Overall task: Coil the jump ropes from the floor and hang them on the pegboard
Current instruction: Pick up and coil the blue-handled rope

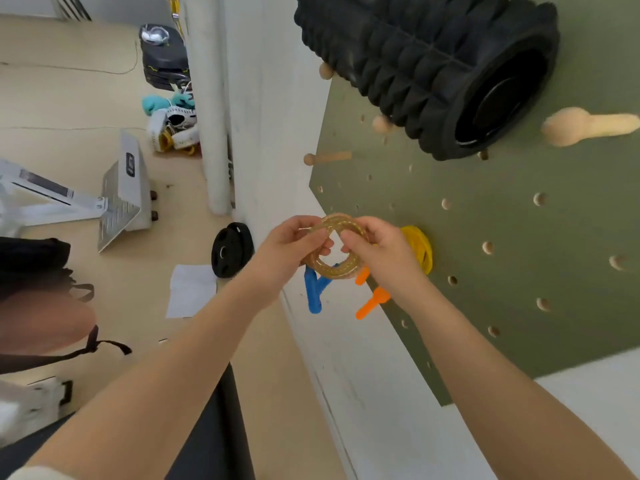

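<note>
- Pale tan floor (86, 98) on the left, white wall (277, 116) in the middle, green pegboard (502, 271) with round holes on the right.
- Down on the floor: a black weight plate (231, 250) leaning at the wall, a white sheet of paper (190, 291) beside it, a white metal step (124, 188), and a heap of shoes (173, 123) farther back.
- Up on the pegboard: a big bumpy black foam roller (433, 64) lying over wooden pegs (327, 157).
- Coiled jump rope (337, 249), clear and yellowish, held up in the air just in front of the pegboard's lower left edge.
- Coil shaped like a flat ring, with its open hole facing the camera; blue handles (315, 292) hanging down below it.
- Left hand (291, 251) pinching the left side of the ring, fingers curled on it.
- Right hand (384, 254) gripping the right side, fingers wrapped round the rope.
- Yellow coil (420, 249) on the pegboard behind the right hand, with orange handles (372, 303) pointing down and left.
</note>
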